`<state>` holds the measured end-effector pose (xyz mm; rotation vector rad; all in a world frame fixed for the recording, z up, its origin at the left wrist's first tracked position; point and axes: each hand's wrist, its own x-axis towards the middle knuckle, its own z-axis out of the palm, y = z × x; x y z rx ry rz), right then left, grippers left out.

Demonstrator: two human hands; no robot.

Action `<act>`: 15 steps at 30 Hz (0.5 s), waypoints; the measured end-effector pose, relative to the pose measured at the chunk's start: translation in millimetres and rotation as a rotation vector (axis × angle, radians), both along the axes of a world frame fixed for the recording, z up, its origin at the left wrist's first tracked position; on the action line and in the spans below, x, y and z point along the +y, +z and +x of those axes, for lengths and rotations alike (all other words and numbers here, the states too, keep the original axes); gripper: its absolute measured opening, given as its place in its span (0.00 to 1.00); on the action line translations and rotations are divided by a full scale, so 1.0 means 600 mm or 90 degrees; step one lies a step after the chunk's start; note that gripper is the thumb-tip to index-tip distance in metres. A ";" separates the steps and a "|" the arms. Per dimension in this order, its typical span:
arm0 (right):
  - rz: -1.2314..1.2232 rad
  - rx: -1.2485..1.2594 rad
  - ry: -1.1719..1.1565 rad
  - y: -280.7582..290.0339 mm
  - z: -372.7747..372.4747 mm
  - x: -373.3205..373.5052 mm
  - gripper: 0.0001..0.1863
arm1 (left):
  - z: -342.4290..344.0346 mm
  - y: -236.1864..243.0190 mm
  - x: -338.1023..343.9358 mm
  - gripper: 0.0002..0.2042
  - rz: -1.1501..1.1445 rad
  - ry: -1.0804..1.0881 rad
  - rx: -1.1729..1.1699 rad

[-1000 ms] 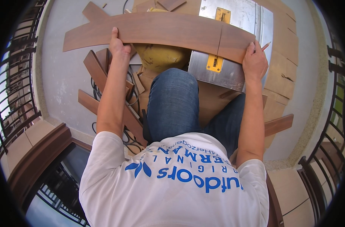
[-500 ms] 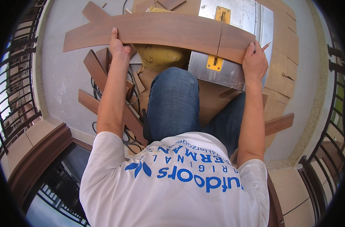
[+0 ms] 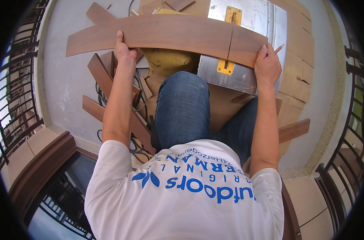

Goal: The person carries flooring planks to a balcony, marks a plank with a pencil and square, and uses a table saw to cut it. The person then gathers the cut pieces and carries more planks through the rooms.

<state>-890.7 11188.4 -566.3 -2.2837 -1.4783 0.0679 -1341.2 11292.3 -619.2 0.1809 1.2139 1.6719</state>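
A long reddish-brown plank (image 3: 178,34) lies across the metal table saw (image 3: 226,80), with a thin dark line crossing it near its right end, in line with the saw's yellow slot plates (image 3: 225,70). My left hand (image 3: 125,52) grips the plank's near edge toward the left, thumb on top. My right hand (image 3: 268,66) is closed at the right end of the plank and also holds a pencil (image 3: 280,49), tip upward.
Offcut planks (image 3: 102,74) and coiled black cables (image 3: 136,150) lie to my left. A yellow tool body (image 3: 172,60) is under the plank. Cardboard sheets (image 3: 298,56) cover floor at the right. Black railings (image 3: 18,100) edge both sides; my knee (image 3: 182,92) is beside the saw.
The plank and both hands have shifted very slightly toward me and to the left. Both grips look the same.
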 end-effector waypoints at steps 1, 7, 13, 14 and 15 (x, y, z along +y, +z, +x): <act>0.007 -0.002 0.001 -0.001 0.000 -0.001 0.20 | 0.001 0.001 -0.001 0.18 -0.004 0.002 0.000; 0.023 0.001 0.009 0.001 -0.010 0.000 0.19 | -0.014 -0.006 -0.003 0.18 0.013 0.004 0.003; 0.018 0.021 -0.001 0.007 0.006 -0.016 0.19 | 0.035 0.022 0.005 0.19 -0.032 0.019 0.039; 0.024 0.030 0.006 0.014 0.009 -0.023 0.19 | 0.025 0.020 0.004 0.19 -0.029 0.003 0.038; -0.002 0.040 -0.009 0.021 0.005 -0.031 0.18 | 0.010 0.013 0.003 0.19 -0.027 -0.018 0.029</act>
